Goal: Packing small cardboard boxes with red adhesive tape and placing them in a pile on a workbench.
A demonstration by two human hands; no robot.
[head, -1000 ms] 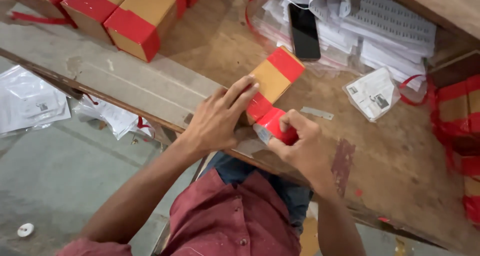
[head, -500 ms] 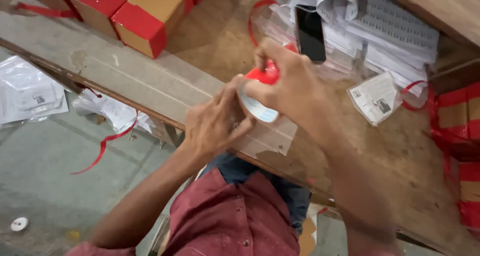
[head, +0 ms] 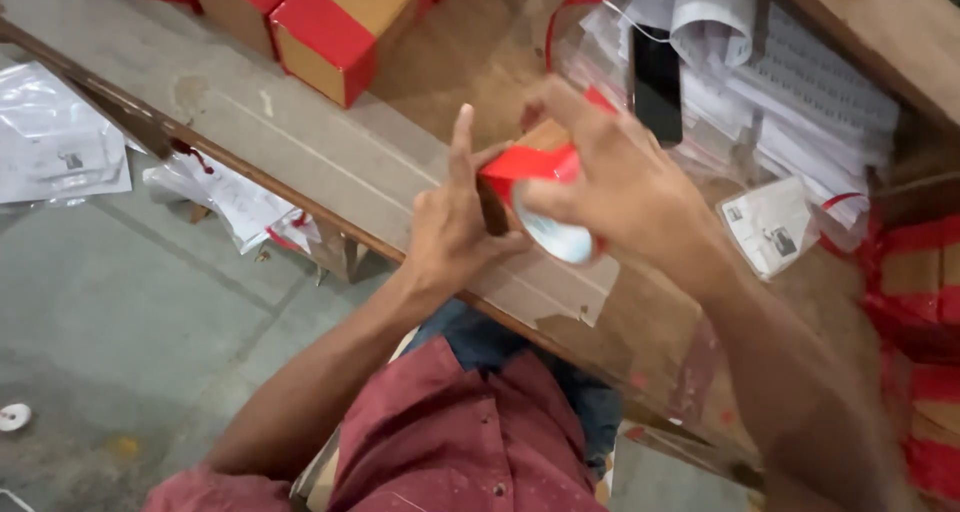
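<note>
Since the earlier frames the right hand (head: 620, 187) has lifted off the worktop (head: 300, 152) and now crosses in front of the small red-and-tan box (head: 535, 152). A second ago both hands pressed low at the box's near red end. Now the box is raised off the surface at frame centre, and a roll of red tape (head: 555, 234) has come up with it. Judging by this, the work has passed from pressing down to pulling tape round the box.

The left hand (head: 450, 237) sits just left of centre, its index finger straight up beside the box, thumb and lower fingers closed against the box's left end. The right hand's fingers (head: 570, 107) spread over the box's top and right side, and its thumb clamps the roll against the palm. The roll sits below the box, touching it. The box lies between the two hands.

Upper left: larger red-and-tan boxes (head: 335, 27). Upper right: a dark phone (head: 656, 82) on stacked papers.
</note>
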